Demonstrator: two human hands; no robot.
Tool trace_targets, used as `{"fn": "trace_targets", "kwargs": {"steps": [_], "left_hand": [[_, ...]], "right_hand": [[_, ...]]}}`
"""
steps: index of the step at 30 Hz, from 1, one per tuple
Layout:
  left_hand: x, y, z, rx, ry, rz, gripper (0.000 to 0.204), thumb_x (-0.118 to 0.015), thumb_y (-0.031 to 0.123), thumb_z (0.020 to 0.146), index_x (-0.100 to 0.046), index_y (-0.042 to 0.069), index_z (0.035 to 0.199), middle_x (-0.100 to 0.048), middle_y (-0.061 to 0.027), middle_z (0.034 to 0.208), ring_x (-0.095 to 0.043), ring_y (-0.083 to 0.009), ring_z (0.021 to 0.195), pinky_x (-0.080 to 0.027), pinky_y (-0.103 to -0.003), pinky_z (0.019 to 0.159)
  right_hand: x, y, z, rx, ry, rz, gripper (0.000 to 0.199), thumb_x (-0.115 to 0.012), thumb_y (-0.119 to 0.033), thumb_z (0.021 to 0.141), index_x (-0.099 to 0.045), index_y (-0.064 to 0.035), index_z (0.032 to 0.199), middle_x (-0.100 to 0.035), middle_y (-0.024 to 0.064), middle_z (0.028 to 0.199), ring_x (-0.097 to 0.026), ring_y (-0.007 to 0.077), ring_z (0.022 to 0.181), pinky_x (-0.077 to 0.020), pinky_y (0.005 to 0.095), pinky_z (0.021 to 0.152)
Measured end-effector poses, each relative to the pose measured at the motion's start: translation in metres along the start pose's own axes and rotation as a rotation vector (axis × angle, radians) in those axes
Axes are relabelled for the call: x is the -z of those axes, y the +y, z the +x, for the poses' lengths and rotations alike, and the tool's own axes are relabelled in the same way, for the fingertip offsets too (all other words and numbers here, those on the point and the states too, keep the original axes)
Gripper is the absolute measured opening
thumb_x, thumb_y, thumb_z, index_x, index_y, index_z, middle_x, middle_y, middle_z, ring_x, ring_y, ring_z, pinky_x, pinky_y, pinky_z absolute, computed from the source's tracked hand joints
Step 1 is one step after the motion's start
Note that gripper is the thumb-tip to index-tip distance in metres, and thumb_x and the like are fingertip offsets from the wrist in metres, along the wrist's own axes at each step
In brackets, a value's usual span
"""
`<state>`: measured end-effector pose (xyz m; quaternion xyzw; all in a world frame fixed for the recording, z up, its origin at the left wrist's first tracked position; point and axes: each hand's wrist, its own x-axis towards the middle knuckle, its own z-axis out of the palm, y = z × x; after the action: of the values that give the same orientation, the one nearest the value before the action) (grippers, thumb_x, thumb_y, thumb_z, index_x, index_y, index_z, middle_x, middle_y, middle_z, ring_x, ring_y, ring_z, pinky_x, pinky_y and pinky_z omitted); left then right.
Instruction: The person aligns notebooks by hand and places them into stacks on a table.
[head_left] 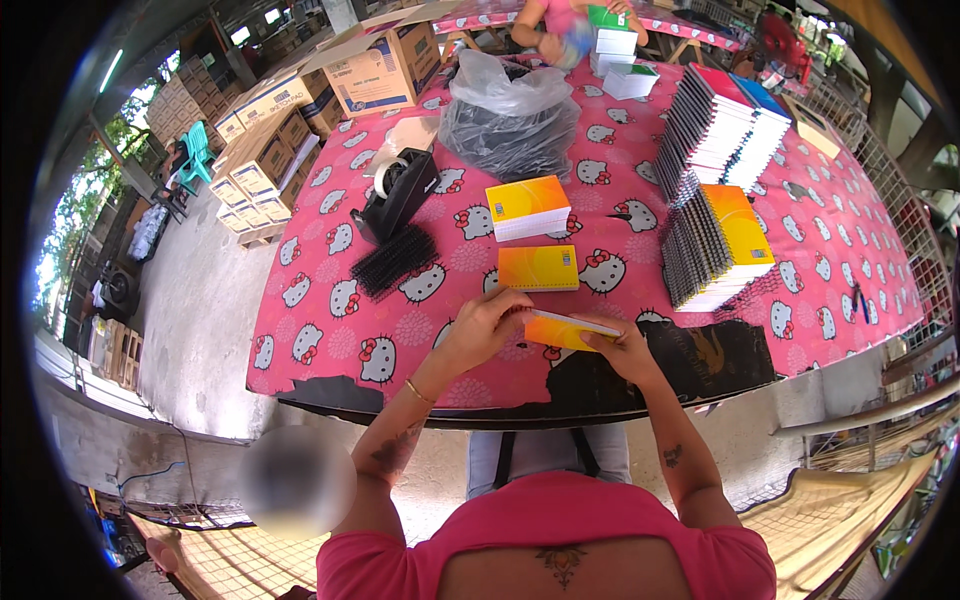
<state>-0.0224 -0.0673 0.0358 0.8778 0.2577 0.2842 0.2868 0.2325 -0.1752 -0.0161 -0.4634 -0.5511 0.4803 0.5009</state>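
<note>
A small yellow-orange notepad (562, 331) is held tilted just above the near edge of the table. My right hand (627, 350) grips its right end, thumb on top. My left hand (488, 322) is closed at its left end, fingertips pinched together there; whether they also hold a small binding piece is too small to see. Just beyond lies another yellow notepad (538, 268), with a thicker yellow pad stack (530, 208) behind it. To the left is a pile of black binding coils (394, 262) beside a black tape dispenser (402, 196).
Coil-bound yellow notebooks (738, 235) stand stacked at right, with taller red and blue stacks (712, 120) behind. A clear plastic bag (510, 115) of dark items sits mid-table. Cardboard boxes (380, 70) stand at far left. Across the table, another person (560, 30) handles green pads.
</note>
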Motion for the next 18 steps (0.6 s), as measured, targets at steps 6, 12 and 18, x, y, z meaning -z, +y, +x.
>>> {"fn": "trace_targets", "kwargs": {"steps": [6,12,18], "left_hand": [[-0.012,0.032,0.009,-0.064,0.121,0.551,0.057,-0.06,0.037,0.094,-0.05,0.002,0.138,-0.05,-0.022,0.138,-0.054,-0.0347,0.119,-0.038,-0.055,0.098],[-0.052,0.035,-0.019,-0.028,0.175,0.798,0.081,-0.053,0.052,0.094,-0.033,-0.003,0.149,-0.033,-0.0271,0.153,-0.028,-0.0406,0.146,-0.01,-0.068,0.114],[-0.059,0.04,-0.027,-0.102,0.114,0.776,0.08,-0.057,0.047,0.091,-0.035,-0.003,0.149,-0.033,-0.025,0.155,-0.026,-0.0382,0.148,-0.011,-0.068,0.114]], "right_hand": [[-0.005,-0.004,-0.005,-0.02,0.075,0.04,0.033,-0.064,-0.011,0.097,-0.063,0.002,0.128,-0.069,0.0045,0.113,-0.061,0.0088,0.1,-0.0492,0.0235,0.088],[-0.02,-0.022,-0.005,0.041,0.179,0.007,0.032,-0.064,-0.012,0.097,-0.064,0.0005,0.127,-0.068,0.0026,0.108,-0.06,0.007,0.094,-0.0497,0.023,0.081],[-0.018,-0.035,-0.007,0.009,0.168,0.182,0.034,-0.064,-0.011,0.097,-0.063,0.0016,0.128,-0.068,0.0037,0.109,-0.061,0.0084,0.097,-0.0495,0.0238,0.084]]}}
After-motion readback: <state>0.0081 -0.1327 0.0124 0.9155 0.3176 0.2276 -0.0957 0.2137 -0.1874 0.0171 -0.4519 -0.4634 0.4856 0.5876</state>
